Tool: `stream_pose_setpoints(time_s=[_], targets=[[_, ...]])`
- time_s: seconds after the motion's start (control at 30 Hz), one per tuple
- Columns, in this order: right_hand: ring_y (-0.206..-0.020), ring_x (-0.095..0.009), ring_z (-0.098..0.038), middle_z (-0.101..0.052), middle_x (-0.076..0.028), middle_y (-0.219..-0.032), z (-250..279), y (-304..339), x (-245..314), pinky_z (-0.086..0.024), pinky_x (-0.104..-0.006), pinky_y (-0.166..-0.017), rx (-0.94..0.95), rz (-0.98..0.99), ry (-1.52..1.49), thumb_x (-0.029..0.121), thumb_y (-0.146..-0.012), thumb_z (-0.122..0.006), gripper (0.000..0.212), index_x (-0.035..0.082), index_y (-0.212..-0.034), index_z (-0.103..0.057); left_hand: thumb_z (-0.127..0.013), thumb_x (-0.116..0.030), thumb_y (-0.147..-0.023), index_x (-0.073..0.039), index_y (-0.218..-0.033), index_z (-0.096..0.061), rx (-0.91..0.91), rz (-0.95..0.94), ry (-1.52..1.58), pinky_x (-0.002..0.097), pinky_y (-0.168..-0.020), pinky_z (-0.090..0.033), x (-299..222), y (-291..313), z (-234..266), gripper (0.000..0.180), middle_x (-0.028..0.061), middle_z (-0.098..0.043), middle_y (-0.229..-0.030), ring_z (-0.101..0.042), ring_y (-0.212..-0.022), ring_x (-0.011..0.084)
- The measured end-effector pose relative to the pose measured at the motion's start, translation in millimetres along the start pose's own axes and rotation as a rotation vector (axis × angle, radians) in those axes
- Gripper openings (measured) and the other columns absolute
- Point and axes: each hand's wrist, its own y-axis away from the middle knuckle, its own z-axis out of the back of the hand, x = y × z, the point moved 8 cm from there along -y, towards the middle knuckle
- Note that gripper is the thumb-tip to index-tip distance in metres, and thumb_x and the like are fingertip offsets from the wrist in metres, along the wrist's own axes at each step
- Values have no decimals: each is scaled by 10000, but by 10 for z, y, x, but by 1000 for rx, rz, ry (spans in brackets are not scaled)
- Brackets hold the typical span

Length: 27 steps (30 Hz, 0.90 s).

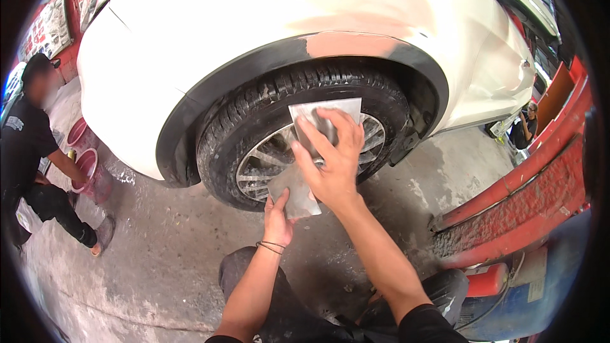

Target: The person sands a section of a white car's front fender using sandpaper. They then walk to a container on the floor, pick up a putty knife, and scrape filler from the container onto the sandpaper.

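My left hand (279, 219) is closed on a thin grey rectangular metal putty spreader (304, 202), its thumb lying on the upper face. Just above and to the right, my right hand (335, 152) grips a second pale metal spreader (346, 104), fingers bent over its face. A dark patch shows under those fingers; I cannot tell if it is shadow or material. Both spreaders are held in front of the car wheel (254, 159), with their near edges close together. Above them, the black wheel arch trim (254, 60) carries a pinkish filler patch (352, 44) that spreads onto the white fender (210, 13).
At the left a crouching person (32, 133) has a hand in a pink bucket (95, 178), beside another bucket (77, 132). A red metal ramp (508, 197) and a blue drum (527, 305) stand close on my right. Another person (524, 127) is farther back.
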Motion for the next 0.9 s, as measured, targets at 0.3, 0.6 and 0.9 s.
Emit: stream_pose_setpoints(time_s=[0.3, 0.6, 0.9], targets=[[-1413, -263, -541, -614, -103, -1481, 493, 1233, -297, -412, -421, -1189, 729, -530, -800, 139, -922, -865, 460, 88, -1369, -767, -650, -205, -1098, -100, -1485, -542, 141, 134, 226, 468, -1030, -607, 158, 340, -367, 415, 95, -694, -1367, -676, -1279, 275], [-1393, -286, -573, -557, -75, -1555, 954, 1991, -1173, -476, -607, -1111, 6, -1619, -1307, 470, -1028, -668, 694, 137, -1602, -463, -678, -223, -1082, -112, -1435, -577, 7, 19, 174, 517, -997, -609, -129, 404, 35, 384, 95, -686, -1360, -686, -1228, 294], [-973, -252, -597, -662, -63, -1116, 1369, -386, -29, -510, -375, -837, -23, -83, 58, -97, -877, -670, 472, 140, -1266, -794, -737, -226, -1037, -114, -1435, -516, -92, 218, -99, 606, -873, -654, 508, 255, 505, 469, 118, -631, -1421, -673, -1264, 350]])
